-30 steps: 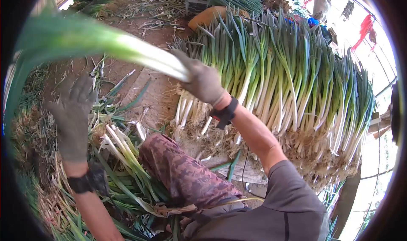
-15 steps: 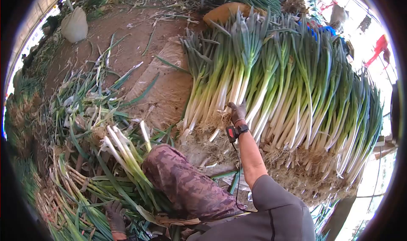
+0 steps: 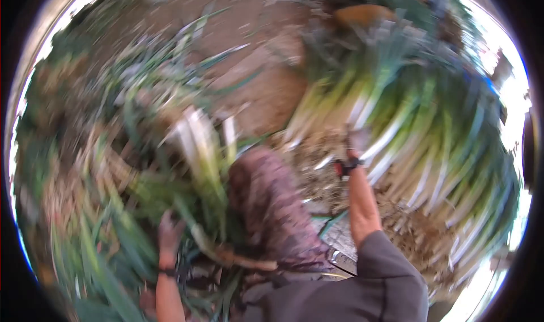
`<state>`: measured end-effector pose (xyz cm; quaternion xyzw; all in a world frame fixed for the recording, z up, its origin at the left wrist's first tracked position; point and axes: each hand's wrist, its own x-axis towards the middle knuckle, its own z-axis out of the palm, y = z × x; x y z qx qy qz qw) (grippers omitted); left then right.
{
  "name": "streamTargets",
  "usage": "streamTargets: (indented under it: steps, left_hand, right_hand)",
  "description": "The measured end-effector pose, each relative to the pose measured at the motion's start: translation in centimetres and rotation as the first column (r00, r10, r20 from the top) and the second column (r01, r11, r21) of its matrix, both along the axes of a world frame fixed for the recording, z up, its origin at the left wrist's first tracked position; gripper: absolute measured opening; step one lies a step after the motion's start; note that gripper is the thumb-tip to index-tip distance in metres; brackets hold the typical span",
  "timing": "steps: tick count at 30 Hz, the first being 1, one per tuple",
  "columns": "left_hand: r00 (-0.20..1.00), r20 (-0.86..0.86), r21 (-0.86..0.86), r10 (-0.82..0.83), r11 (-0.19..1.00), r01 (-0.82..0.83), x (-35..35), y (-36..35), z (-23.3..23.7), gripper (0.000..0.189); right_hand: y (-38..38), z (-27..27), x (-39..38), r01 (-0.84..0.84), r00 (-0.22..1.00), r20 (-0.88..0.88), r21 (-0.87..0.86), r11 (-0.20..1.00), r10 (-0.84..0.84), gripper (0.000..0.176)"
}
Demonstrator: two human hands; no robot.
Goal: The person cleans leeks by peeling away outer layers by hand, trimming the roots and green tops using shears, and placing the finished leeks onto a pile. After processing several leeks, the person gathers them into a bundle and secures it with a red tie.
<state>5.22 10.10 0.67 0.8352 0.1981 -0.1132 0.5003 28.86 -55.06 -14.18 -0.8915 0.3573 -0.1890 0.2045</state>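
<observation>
The whole view is smeared by motion. My gloved right hand (image 3: 357, 142) reaches out to the root end of a big stacked pile of green onions (image 3: 436, 123), touching the white stalks there; its grip is too blurred to read. My gloved left hand (image 3: 170, 230) is low at the left, among loose green onions (image 3: 198, 146) lying beside my knee. Whether it holds any stalk is unclear. A black band with a red part sits on my right wrist.
My knee in patterned trousers (image 3: 272, 203) is between the two hands. Bare brown ground with a flat board (image 3: 266, 89) lies beyond it. Trimmed leaves and roots litter the left side (image 3: 73, 197). An orange object (image 3: 362, 13) shows behind the pile.
The green onion held up a second ago went onto the pile, where my right hand stays at its root end. My left hand dropped into the loose stalks. The camera is swinging left.
</observation>
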Motion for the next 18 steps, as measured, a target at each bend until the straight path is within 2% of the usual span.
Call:
streamTargets:
  steps: [1,2,3,4,5,6,8,10,12,14,15,16,18]
  left_hand:
    - [0.992,0.094,0.202,-0.081,0.977,0.061,-0.7,1.0,-2.3,0.067]
    - [0.984,0.132,0.378,-0.116,0.924,0.058,-0.3,-0.2,-1.5,0.070]
    - [0.984,0.152,0.401,-0.092,0.916,0.024,0.9,-2.3,1.1,0.066]
    - [0.985,0.154,0.450,-0.085,0.893,0.006,1.3,-2.7,0.9,0.062]
    - [0.985,0.159,0.484,-0.060,0.875,-0.025,1.5,-2.9,0.1,0.060]
    - [0.985,0.165,0.512,-0.045,0.858,-0.047,1.7,-3.0,-0.6,0.058]
    - [0.989,0.142,0.432,0.026,0.898,-0.085,2.5,-3.3,-1.1,0.058]
    - [0.992,0.109,0.479,0.059,0.871,-0.104,3.1,-4.5,-0.6,0.057]
    - [0.997,0.036,0.560,0.065,0.825,-0.074,3.6,-5.1,-1.1,0.054]
    - [0.996,-0.048,0.606,0.080,0.795,-0.035,4.5,-5.5,-0.6,0.052]
    - [0.994,-0.089,0.661,0.061,0.751,0.013,5.0,-5.5,-1.1,0.044]
    - [0.993,-0.086,0.663,0.086,0.748,-0.007,5.5,-4.8,-1.5,0.039]
    - [0.987,-0.085,0.668,0.133,0.743,-0.042,6.1,-2.5,-2.0,0.030]
  right_hand:
    - [1.1,1.4,-0.6,-0.038,0.995,0.097,0.007,0.999,0.037,0.097]
    - [2.6,5.4,-0.8,-0.112,0.991,0.114,0.390,0.914,0.073,0.074]
    - [2.0,3.5,0.0,-0.200,0.965,0.206,0.187,0.962,0.160,0.057]
    - [2.8,3.6,0.5,-0.313,0.908,0.300,0.021,0.949,0.293,0.055]
    - [4.5,4.9,1.0,-0.391,0.882,0.409,0.360,0.847,0.233,0.052]
    - [9.1,10.9,-0.3,-0.458,0.882,0.393,0.576,0.677,0.261,0.045]
    - [16.4,18.4,-1.8,-0.604,0.782,0.371,0.649,0.463,0.501,0.036]
    - [24.1,23.7,-4.2,-0.755,0.547,0.314,0.586,0.295,0.776,0.023]
    - [30.9,26.3,-7.0,-0.730,0.312,0.205,0.677,0.095,0.928,0.023]
    - [36.3,24.4,-7.8,-0.748,0.232,0.109,0.656,0.105,0.967,0.029]
    - [38.3,21.4,-7.4,-0.863,0.280,0.094,0.461,0.207,0.956,0.034]
    - [39.7,18.5,-6.6,-0.924,0.329,0.091,0.238,0.300,0.940,0.039]
    - [40.9,16.1,-4.6,-0.824,0.425,-0.082,0.378,0.422,0.902,0.050]
